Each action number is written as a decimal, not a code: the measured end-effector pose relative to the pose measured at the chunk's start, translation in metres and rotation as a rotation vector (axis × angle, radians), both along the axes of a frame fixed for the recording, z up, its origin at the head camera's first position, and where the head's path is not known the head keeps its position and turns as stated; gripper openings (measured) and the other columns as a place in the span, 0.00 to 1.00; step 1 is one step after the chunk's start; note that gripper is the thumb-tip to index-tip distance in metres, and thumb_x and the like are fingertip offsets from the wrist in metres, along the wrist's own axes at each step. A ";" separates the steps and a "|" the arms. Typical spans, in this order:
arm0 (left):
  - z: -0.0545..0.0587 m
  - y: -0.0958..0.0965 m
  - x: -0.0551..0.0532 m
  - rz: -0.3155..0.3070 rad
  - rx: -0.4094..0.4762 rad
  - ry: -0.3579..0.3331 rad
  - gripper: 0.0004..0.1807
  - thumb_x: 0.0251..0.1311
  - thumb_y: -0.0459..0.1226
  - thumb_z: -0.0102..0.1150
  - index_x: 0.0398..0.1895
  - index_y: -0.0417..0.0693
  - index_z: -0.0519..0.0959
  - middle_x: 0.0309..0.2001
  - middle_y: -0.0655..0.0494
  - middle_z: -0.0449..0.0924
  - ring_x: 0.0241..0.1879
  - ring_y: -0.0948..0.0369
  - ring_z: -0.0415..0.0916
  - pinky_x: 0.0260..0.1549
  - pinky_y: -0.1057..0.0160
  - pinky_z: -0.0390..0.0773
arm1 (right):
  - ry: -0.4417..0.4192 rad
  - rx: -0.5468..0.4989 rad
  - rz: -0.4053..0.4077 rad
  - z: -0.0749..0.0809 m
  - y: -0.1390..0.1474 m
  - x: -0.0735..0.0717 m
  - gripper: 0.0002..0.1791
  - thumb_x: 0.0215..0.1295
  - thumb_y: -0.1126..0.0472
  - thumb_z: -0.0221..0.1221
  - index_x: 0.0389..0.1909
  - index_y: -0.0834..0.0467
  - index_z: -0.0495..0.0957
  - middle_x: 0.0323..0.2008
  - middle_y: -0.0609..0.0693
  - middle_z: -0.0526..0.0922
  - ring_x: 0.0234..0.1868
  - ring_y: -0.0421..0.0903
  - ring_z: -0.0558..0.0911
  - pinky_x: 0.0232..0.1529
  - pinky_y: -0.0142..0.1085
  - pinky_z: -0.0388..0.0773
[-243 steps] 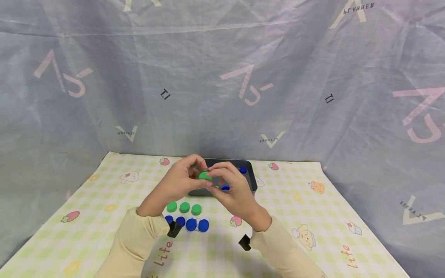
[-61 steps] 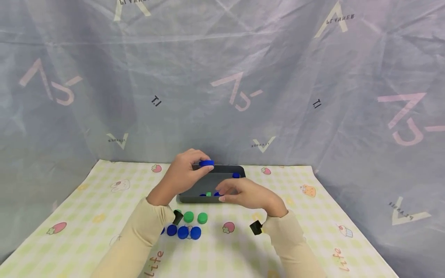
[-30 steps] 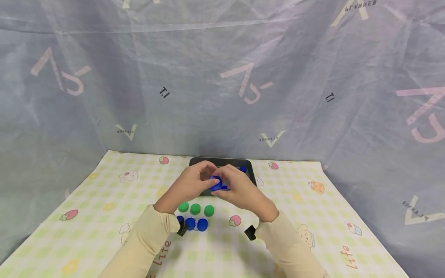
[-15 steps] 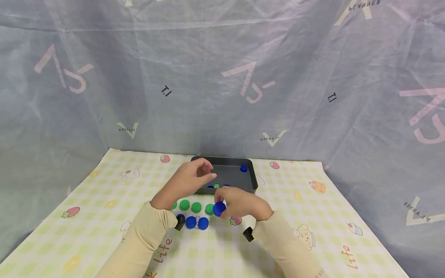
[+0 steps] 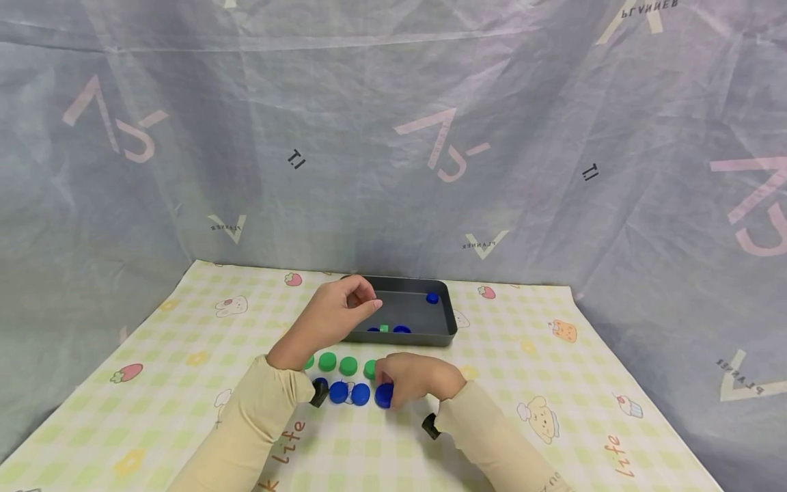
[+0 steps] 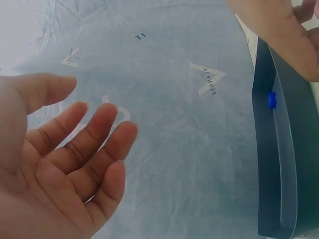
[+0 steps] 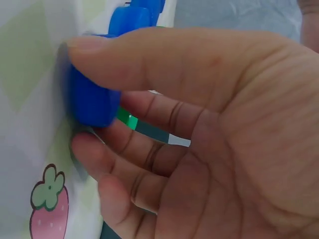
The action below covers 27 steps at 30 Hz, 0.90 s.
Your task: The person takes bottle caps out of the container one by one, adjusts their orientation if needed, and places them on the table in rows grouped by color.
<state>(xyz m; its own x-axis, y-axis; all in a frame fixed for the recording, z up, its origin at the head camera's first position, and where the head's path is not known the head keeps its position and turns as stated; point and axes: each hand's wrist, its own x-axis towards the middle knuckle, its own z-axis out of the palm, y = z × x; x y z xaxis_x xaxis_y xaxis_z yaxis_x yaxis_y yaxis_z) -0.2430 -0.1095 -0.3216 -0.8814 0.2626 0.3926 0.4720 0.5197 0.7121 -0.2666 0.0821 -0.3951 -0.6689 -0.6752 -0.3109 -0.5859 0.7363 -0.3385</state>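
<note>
Right hand (image 5: 418, 376): thumb and fingers pinch blue cap (image 5: 382, 396), right end of blue row (image 5: 361, 394)
Left hand (image 5: 330, 312): loosely curved, holding nothing, near tray (image 5: 406, 339)
Room: tablecloth (image 5: 596, 383) stretches rightward to its edge

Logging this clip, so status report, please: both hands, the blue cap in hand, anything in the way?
Right hand pinching blue cap, right of other blue caps. Left hand relaxed, holding nothing, near tray. Green cap close beyond; no blockage seen.
</note>
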 end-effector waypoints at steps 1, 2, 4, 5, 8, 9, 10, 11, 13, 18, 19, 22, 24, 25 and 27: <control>0.000 0.001 0.000 -0.002 -0.002 0.000 0.07 0.67 0.45 0.62 0.37 0.54 0.78 0.33 0.60 0.79 0.31 0.59 0.75 0.35 0.58 0.77 | 0.013 0.005 0.007 -0.001 0.000 0.000 0.19 0.48 0.65 0.74 0.40 0.51 0.79 0.34 0.40 0.79 0.33 0.37 0.74 0.39 0.30 0.73; 0.000 0.001 0.000 -0.004 -0.002 0.000 0.07 0.67 0.45 0.62 0.37 0.54 0.78 0.33 0.60 0.79 0.31 0.59 0.75 0.35 0.58 0.77 | 0.015 0.008 0.006 -0.001 0.001 0.000 0.19 0.48 0.65 0.74 0.40 0.51 0.79 0.33 0.40 0.79 0.33 0.37 0.74 0.39 0.30 0.73; -0.001 0.002 0.000 -0.007 -0.005 0.002 0.07 0.67 0.45 0.62 0.37 0.54 0.78 0.33 0.60 0.78 0.31 0.59 0.75 0.35 0.58 0.77 | 0.015 0.006 -0.002 -0.002 0.001 0.000 0.19 0.48 0.65 0.75 0.40 0.50 0.79 0.33 0.40 0.78 0.33 0.37 0.74 0.39 0.31 0.73; -0.001 0.002 0.000 -0.007 -0.006 0.002 0.07 0.67 0.45 0.62 0.37 0.54 0.78 0.33 0.60 0.78 0.31 0.59 0.75 0.35 0.58 0.76 | 0.014 0.003 -0.006 -0.002 0.002 0.000 0.20 0.47 0.65 0.76 0.40 0.50 0.79 0.33 0.40 0.78 0.33 0.37 0.74 0.39 0.31 0.73; -0.002 0.004 -0.001 -0.010 -0.012 0.005 0.07 0.67 0.45 0.62 0.37 0.54 0.78 0.32 0.60 0.78 0.31 0.57 0.75 0.35 0.58 0.76 | 0.006 -0.001 -0.013 -0.004 0.003 0.000 0.21 0.47 0.64 0.77 0.40 0.49 0.79 0.33 0.40 0.78 0.33 0.37 0.74 0.39 0.31 0.73; -0.002 0.004 -0.001 -0.012 -0.014 0.006 0.07 0.67 0.45 0.62 0.36 0.54 0.78 0.32 0.60 0.78 0.31 0.57 0.76 0.35 0.58 0.76 | 0.005 -0.001 -0.013 -0.004 0.003 0.000 0.21 0.47 0.64 0.77 0.40 0.49 0.79 0.33 0.40 0.78 0.33 0.37 0.74 0.40 0.31 0.73; -0.002 0.004 -0.001 -0.013 -0.016 0.006 0.07 0.67 0.45 0.62 0.36 0.54 0.78 0.32 0.60 0.78 0.32 0.56 0.76 0.35 0.58 0.76 | 0.003 -0.002 -0.013 -0.005 0.004 -0.001 0.21 0.47 0.64 0.77 0.41 0.49 0.79 0.33 0.40 0.78 0.34 0.37 0.74 0.40 0.31 0.73; -0.002 0.005 0.000 -0.014 -0.017 0.006 0.07 0.67 0.45 0.62 0.36 0.54 0.78 0.32 0.60 0.78 0.32 0.56 0.76 0.35 0.58 0.76 | 0.002 -0.002 -0.012 -0.005 0.004 -0.001 0.21 0.47 0.64 0.77 0.41 0.49 0.79 0.33 0.40 0.78 0.34 0.37 0.74 0.40 0.31 0.73; -0.003 0.005 -0.001 -0.020 -0.019 0.008 0.07 0.67 0.45 0.62 0.36 0.53 0.78 0.32 0.60 0.78 0.32 0.55 0.76 0.35 0.58 0.76 | 0.003 0.000 -0.010 -0.005 0.005 -0.001 0.22 0.47 0.64 0.77 0.41 0.49 0.79 0.34 0.40 0.78 0.34 0.37 0.74 0.41 0.31 0.73; -0.003 0.008 -0.001 -0.033 -0.023 0.020 0.07 0.67 0.45 0.63 0.37 0.53 0.78 0.33 0.61 0.78 0.31 0.57 0.75 0.35 0.59 0.76 | -0.016 0.002 -0.009 -0.002 0.008 -0.001 0.22 0.48 0.63 0.76 0.43 0.47 0.79 0.37 0.39 0.79 0.38 0.36 0.76 0.45 0.32 0.74; -0.002 0.008 -0.002 -0.035 -0.021 0.025 0.07 0.67 0.45 0.63 0.37 0.54 0.78 0.33 0.61 0.78 0.31 0.58 0.75 0.35 0.59 0.76 | -0.026 0.000 -0.010 -0.001 0.008 -0.001 0.22 0.49 0.62 0.76 0.44 0.46 0.79 0.39 0.40 0.80 0.39 0.36 0.77 0.45 0.32 0.75; 0.001 0.012 -0.005 -0.043 -0.029 0.048 0.06 0.67 0.45 0.63 0.37 0.54 0.78 0.33 0.61 0.78 0.31 0.59 0.74 0.35 0.58 0.76 | -0.077 -0.012 -0.025 0.005 0.010 0.000 0.24 0.51 0.62 0.75 0.48 0.46 0.78 0.43 0.41 0.81 0.39 0.36 0.78 0.42 0.33 0.77; 0.004 0.017 -0.010 -0.061 -0.040 0.075 0.06 0.67 0.44 0.63 0.38 0.55 0.78 0.34 0.61 0.78 0.32 0.60 0.74 0.36 0.58 0.77 | -0.101 -0.020 -0.044 0.010 0.012 0.001 0.25 0.52 0.62 0.74 0.51 0.46 0.77 0.45 0.42 0.80 0.36 0.37 0.79 0.37 0.33 0.78; 0.006 0.020 -0.014 -0.076 -0.048 0.089 0.06 0.67 0.44 0.63 0.39 0.54 0.78 0.35 0.61 0.77 0.33 0.61 0.74 0.37 0.59 0.77 | -0.113 -0.023 -0.058 0.012 0.014 0.001 0.26 0.53 0.62 0.74 0.52 0.47 0.77 0.46 0.43 0.80 0.33 0.37 0.79 0.35 0.33 0.78; 0.009 0.028 -0.024 -0.111 -0.074 0.121 0.06 0.67 0.44 0.62 0.41 0.54 0.78 0.38 0.61 0.77 0.36 0.62 0.74 0.39 0.59 0.77 | -0.140 -0.033 -0.085 0.018 0.017 0.003 0.26 0.54 0.62 0.73 0.53 0.48 0.76 0.47 0.44 0.79 0.28 0.40 0.80 0.31 0.34 0.79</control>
<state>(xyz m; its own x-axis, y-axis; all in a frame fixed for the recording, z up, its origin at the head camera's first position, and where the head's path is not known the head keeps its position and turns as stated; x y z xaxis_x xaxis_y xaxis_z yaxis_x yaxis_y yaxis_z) -0.2668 -0.0819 -0.3129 -0.7930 0.3874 0.4702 0.6092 0.5084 0.6086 -0.2636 0.0990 -0.3770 -0.6755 -0.6296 -0.3839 -0.4675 0.7683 -0.4373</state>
